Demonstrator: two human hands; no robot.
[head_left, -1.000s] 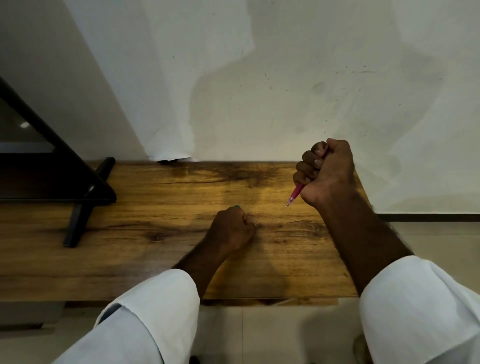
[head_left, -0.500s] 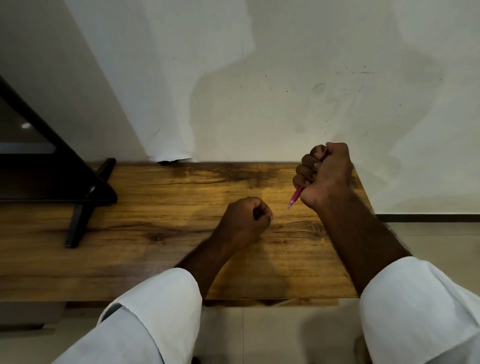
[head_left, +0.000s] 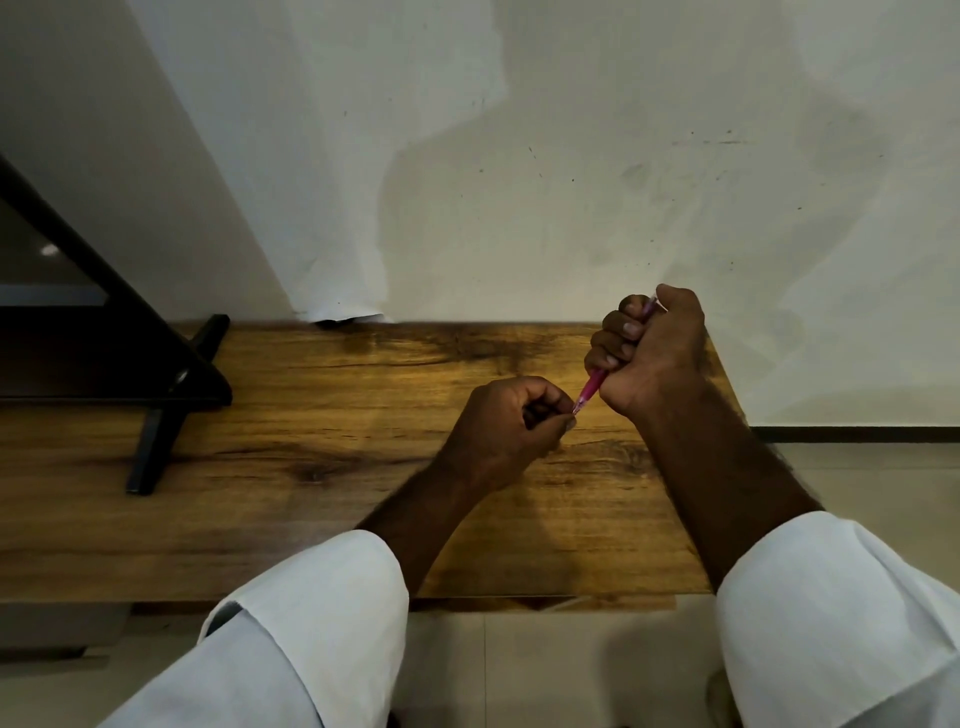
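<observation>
My right hand (head_left: 655, 353) is raised above the wooden table (head_left: 311, 431) and grips a pink pen (head_left: 592, 387) in a fist. The pen's tip points down and to the left. My left hand (head_left: 501, 434) hovers just left of it with curled fingers. Its thumb and forefinger pinch the pen's tip. Whatever else lies inside that hand is hidden. Both arms wear rolled white sleeves.
A black framed screen (head_left: 98, 343) on a black foot (head_left: 153, 447) stands at the table's left. A white wall (head_left: 519, 182) runs directly behind the table. The table's right edge lies just past my right hand, with tiled floor (head_left: 857, 478) beyond it.
My left hand has risen off the table and moved right until its fingers meet the pen's tip. My right hand has held almost still with the pen.
</observation>
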